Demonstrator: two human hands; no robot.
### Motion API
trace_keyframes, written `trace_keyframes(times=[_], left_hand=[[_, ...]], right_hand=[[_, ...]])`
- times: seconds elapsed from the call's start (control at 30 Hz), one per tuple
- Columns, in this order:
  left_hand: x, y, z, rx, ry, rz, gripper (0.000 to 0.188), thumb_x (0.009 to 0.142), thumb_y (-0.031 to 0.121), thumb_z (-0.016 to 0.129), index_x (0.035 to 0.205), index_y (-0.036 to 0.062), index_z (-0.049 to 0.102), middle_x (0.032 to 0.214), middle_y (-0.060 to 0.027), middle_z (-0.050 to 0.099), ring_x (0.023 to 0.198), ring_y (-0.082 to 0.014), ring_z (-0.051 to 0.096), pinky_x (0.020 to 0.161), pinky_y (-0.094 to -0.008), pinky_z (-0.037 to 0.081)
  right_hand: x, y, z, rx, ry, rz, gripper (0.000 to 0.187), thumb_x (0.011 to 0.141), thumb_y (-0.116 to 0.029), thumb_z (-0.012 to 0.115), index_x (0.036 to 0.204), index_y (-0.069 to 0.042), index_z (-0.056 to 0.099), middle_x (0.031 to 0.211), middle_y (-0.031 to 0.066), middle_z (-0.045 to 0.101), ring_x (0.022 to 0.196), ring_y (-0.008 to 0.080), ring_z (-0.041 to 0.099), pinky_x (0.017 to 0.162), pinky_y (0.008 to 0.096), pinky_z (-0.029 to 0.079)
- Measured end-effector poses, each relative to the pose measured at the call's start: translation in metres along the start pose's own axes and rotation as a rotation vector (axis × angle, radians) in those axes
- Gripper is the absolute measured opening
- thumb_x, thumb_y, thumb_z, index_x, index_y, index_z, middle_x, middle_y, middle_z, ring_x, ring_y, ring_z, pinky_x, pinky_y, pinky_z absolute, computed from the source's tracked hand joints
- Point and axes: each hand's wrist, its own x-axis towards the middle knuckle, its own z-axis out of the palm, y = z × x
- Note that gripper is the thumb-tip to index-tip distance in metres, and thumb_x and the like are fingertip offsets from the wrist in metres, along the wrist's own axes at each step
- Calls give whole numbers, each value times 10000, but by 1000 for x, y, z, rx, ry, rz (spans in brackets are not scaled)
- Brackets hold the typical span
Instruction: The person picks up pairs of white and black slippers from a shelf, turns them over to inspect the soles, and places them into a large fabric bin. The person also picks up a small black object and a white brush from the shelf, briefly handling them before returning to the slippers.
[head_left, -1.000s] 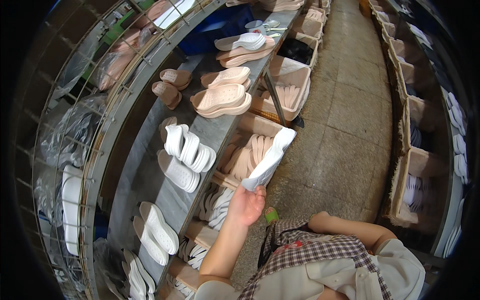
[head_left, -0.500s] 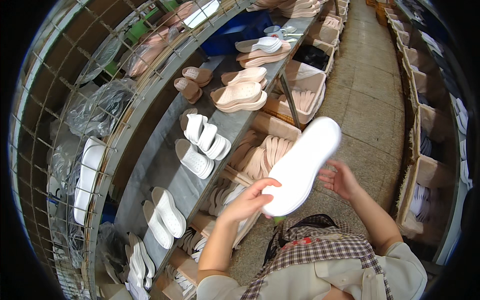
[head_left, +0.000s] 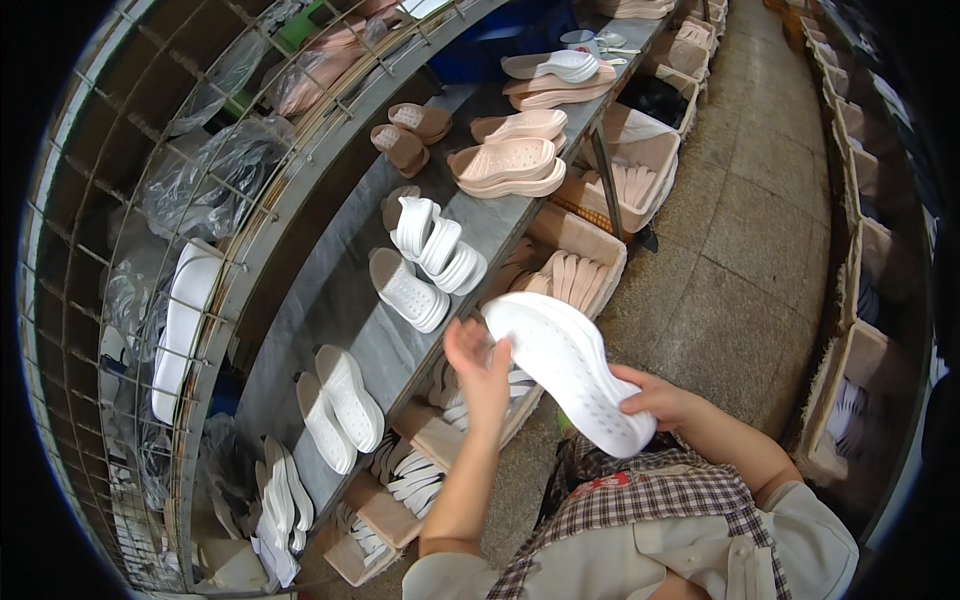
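A white shoe sole (head_left: 575, 365) is in front of me, tilted, its face dotted with small hollows. One end points up and left, the other down toward my apron. My right hand (head_left: 660, 402) grips it near the lower end, thumb on the face and fingers hidden behind. By the upper left end is my left hand (head_left: 480, 362), fingers apart and slightly blurred, its thumb close to the sole's edge; whether it touches I cannot tell. On the grey shelf (head_left: 345, 285) to the left stand white soles (head_left: 405, 290) and stacked beige soles (head_left: 507, 165).
Beneath the shelf runs a row of bins, one a beige bin (head_left: 600, 240) of beige straps. A wire mesh (head_left: 130, 300) rises at far left with plastic bags (head_left: 215, 180) behind it. More bins (head_left: 845, 390) line the right side, beyond the tiled aisle (head_left: 735, 230).
The sole has passed from my left hand's grip to my right hand's. It has turned from its smooth side to its dotted side and now slants the other way.
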Motion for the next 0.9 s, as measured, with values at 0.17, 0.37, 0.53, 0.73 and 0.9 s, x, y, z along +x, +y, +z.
trace_keyframes(times=[0.17,0.37,0.53,0.73,0.9], left_hand=[[-46,-28,25,-672,10,-486,554,946,369,462,1335,21,276,1167,-168,501,1028,-247,537,858,-333,469],[-31,4,-1,-1658,-450,-327,385,917,369,463,1073,20,418,867,-139,486,749,-253,504,652,-347,446],[-23,27,-24,-1683,-316,-276,436,867,314,533,1176,45,384,968,-93,410,746,-185,408,632,-316,364],[-13,17,-44,-1688,-244,-277,391,899,337,480,1157,54,402,961,-77,414,730,-170,420,631,-304,362],[-3,10,-58,-1660,-220,-300,372,927,360,419,1147,60,408,953,-72,414,729,-166,417,632,-304,363]], right_hand=[[28,-5,53,-1010,47,-420,709,907,-290,538,1440,-9,164,1488,235,105,1373,325,148,1110,409,120],[26,-19,67,-786,126,-599,360,925,-243,475,1217,-40,533,1321,132,423,1275,257,345,1058,378,247],[40,-20,57,-405,316,-400,243,939,-216,470,1020,-22,594,1107,81,581,1007,150,544,869,281,403],[64,-13,49,-304,323,-275,166,911,-171,528,968,-33,603,959,45,637,900,118,571,800,256,421],[86,-10,51,-294,314,-211,148,909,-154,533,935,-28,607,912,41,632,874,116,576,768,247,440]])
